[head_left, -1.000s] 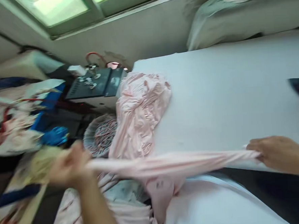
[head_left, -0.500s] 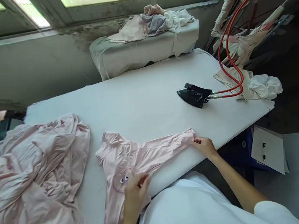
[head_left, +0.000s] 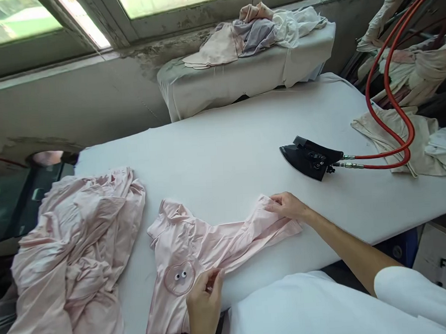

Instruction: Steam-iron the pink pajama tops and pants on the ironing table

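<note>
A small pale pink garment [head_left: 208,246] lies on the white-covered table, a long narrow part of it stretching right. It bears a round patch [head_left: 179,278] with two googly eyes. My right hand [head_left: 290,205] is closed on the upper edge of that long part near its right end, lifting a fold of cloth. My left hand [head_left: 205,295] sits at the garment's near edge, right of the patch, with thumb and forefinger pinched together on the cloth. Farther back on the table rests a black iron [head_left: 312,157], apart from both hands.
A large crumpled heap of pink cloth [head_left: 81,256] occupies the table's left side. Red hoses [head_left: 390,88] run up from the iron. Folded cream cloth [head_left: 419,130] lies at the right. At the back, a covered padded block [head_left: 225,83] carries several loose garments [head_left: 256,31].
My right hand has drawn the upper edge of the garment's long part leftward, folding it over the cloth below. My left hand stays near the patch. The camera view has shifted left.
</note>
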`<state>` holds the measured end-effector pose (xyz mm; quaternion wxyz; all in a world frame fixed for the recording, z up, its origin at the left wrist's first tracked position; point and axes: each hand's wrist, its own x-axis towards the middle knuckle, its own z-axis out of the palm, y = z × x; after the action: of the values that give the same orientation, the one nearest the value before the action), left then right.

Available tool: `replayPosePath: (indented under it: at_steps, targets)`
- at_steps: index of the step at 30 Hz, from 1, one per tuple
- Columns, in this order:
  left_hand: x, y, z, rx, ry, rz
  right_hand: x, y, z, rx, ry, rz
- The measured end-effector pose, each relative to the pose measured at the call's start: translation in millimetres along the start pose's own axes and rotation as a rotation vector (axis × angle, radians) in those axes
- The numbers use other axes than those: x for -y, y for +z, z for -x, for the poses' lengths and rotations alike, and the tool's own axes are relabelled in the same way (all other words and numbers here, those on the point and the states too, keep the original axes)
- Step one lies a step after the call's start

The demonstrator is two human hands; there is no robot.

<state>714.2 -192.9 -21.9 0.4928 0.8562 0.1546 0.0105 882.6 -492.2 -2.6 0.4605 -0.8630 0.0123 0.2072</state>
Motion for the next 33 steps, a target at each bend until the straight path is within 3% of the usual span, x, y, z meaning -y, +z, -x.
replayPosePath:
  at_steps: [3,5,8,11,14,16,18,20,22,24,29,33]
  targets:
    - [-18.7,6.2,-5.4,0.126,0.063,-0.001,0.9,-3.8,-0.7,-0.022,-0.011,-0.028]
    - [-39.4,16.5,-17.4,0.147,0.145,-0.028,7.6,-8.5,4.9,-0.075,-0.014,-0.042]
    - [-82.9,45.1,-47.5,0.101,0.351,-0.048,31.0,-19.0,22.7,-0.093,-0.08,-0.054]
    - [-128.6,70.7,-82.1,0.191,0.547,-0.028,50.5,-33.0,43.4,-0.088,-0.267,-0.04]
    - [-152.7,69.1,-111.3,0.213,0.414,-0.029,34.1,-44.2,59.4,-0.352,-0.243,0.181]
    - [-154.5,56.9,-126.5,0.258,0.203,-0.006,5.3,-44.6,65.9,-0.339,-0.163,0.38]
    - [-151.2,45.9,-137.7,0.341,0.023,0.075,-23.5,-38.7,69.0,-0.174,-0.145,0.479]
    - [-147.4,41.8,-144.1,0.381,-0.069,0.165,-42.1,-29.9,70.9,-0.194,-0.158,0.469]
    - [-143.9,45.1,-145.6,0.372,-0.097,0.214,-49.7,-21.2,74.1,-0.384,-0.136,0.413]
    - [-139.4,53.3,-142.6,0.357,-0.127,0.232,-51.8,-12.9,78.7,-0.465,-0.072,0.358]
    - [-129.0,73.6,-127.7,0.391,-0.158,0.205,-57.2,5.3,84.7,-0.36,0.107,0.219]
    - [-130.3,77.3,-123.3,0.385,-0.14,0.2,-48.4,3.9,85.7,-0.318,0.134,0.134]
